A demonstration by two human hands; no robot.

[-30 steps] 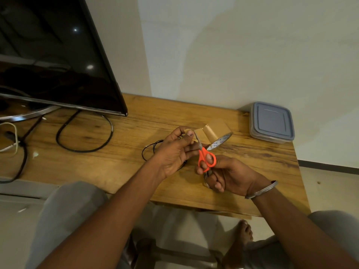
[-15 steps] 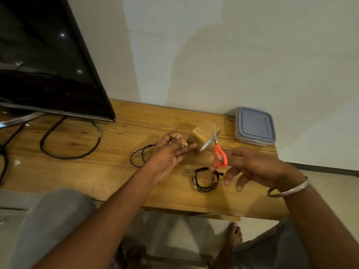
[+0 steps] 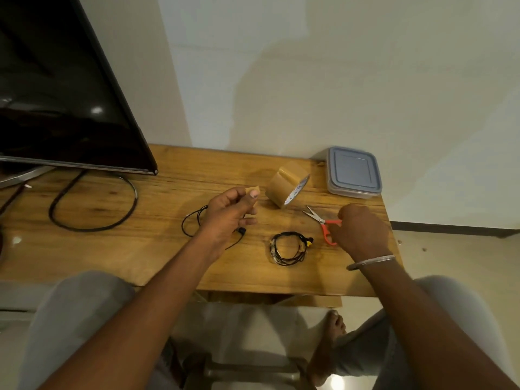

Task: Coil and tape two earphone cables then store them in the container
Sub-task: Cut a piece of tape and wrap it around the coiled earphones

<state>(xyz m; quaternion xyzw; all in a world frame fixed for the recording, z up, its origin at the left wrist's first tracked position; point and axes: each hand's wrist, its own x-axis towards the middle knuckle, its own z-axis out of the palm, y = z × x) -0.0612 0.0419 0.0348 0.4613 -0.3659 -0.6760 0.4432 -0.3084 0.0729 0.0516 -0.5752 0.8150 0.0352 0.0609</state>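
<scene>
Scissors that you held up in the air half a second ago are now down on the wooden table [image 3: 157,249], and the tape roll has left your fingers and stands on its own.

Your left hand [image 3: 228,218] pinches a short strip of brown tape [image 3: 252,192] between thumb and fingertips, held above the table. Your right hand [image 3: 361,232] is curled over the handles of the orange-handled scissors [image 3: 322,222], whose blades lie open on the wood, pointing toward the roll of brown packing tape [image 3: 288,187].

One coiled earphone cable [image 3: 288,248] lies on the table between your two hands, touched by neither. A pale band on its left side may be tape, but it is too small to be sure. The loose earphone cable [image 3: 192,222] sprawls uncoiled under your left wrist. At the far right corner the lidded plastic container [image 3: 353,171] is shut, with nothing stored yet.

You look to be between cutting and taping: the strip is ready, but no bundle is in hand. Next, let go of the scissors so your right hand is free, pick up the coil, and keep its loops tight while you wrap the strip round them. Mind that the sticky side doesn't fold onto itself or your fingers. The loose cable needs coiling and the lid needs lifting after that.
</scene>
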